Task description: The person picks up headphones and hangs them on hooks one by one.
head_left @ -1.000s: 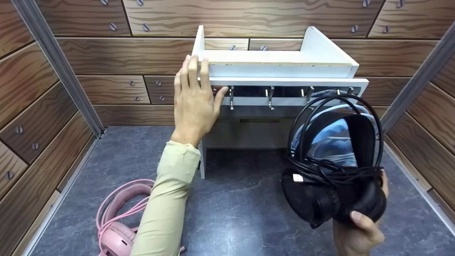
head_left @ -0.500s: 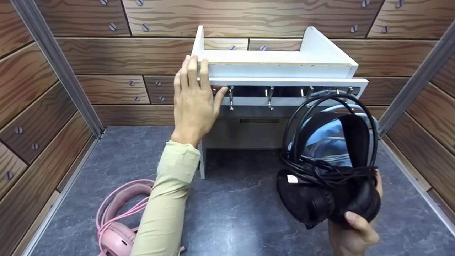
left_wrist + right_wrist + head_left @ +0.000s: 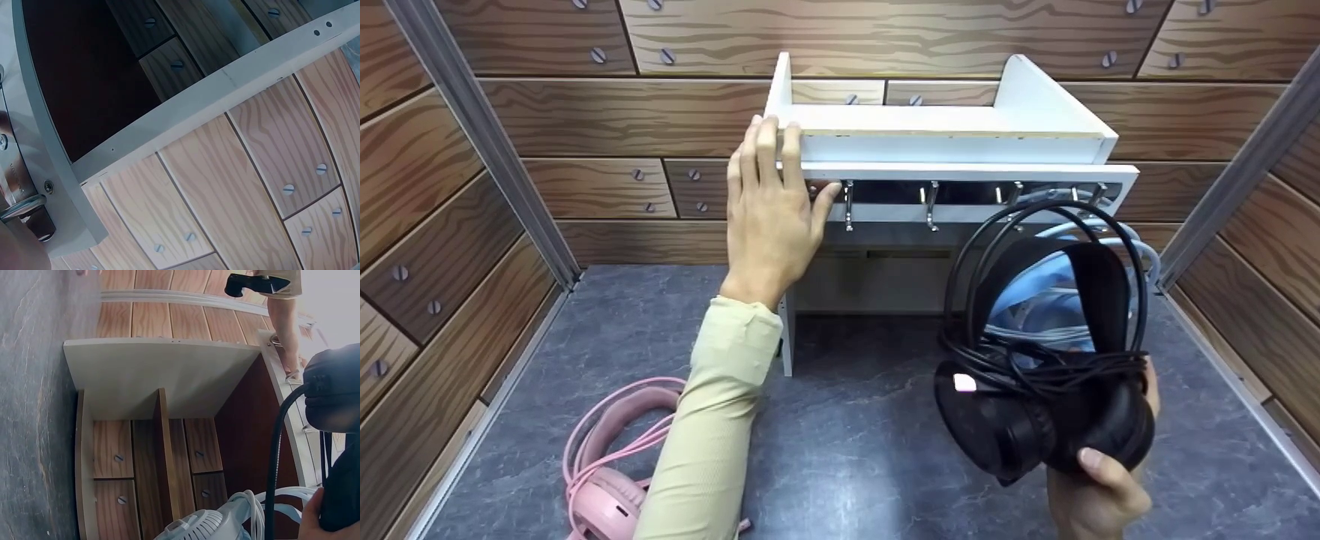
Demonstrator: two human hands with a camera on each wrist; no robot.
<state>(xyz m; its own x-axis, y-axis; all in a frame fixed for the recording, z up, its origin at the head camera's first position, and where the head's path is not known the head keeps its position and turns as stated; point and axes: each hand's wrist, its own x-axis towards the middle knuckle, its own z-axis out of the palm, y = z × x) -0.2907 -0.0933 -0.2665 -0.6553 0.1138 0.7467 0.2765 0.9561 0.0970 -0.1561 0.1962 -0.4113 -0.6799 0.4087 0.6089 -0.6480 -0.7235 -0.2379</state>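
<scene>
In the head view my right hand point(image 3: 1099, 495) grips black over-ear headphones point(image 3: 1110, 412) by the ear cups, thumb in front, other fingers mostly hidden behind. Their cable is bundled across the cups and the headband points up. Behind them, light-blue headphones point(image 3: 1039, 289) are at the right end of a white shelf point(image 3: 952, 154), partly hidden. My left hand point(image 3: 772, 210) rests on the shelf's left front corner, fingers extended over its edge and thumb beside a metal hook point(image 3: 849, 206). The right wrist view shows the black headphones point(image 3: 337, 391) close up at the right edge.
Pink headphones point(image 3: 611, 499) lie on the dark grey surface point(image 3: 840, 450) at lower left, partly behind my left sleeve point(image 3: 709, 435). Another hook point(image 3: 932, 206) shows along the shelf's front. Wood-patterned walls point(image 3: 607, 120) and metal corner posts point(image 3: 491, 142) enclose the space.
My right hand and the black headphones have moved a little to the left, showing more of the light-blue headphones. My left hand and the shelf keep their place.
</scene>
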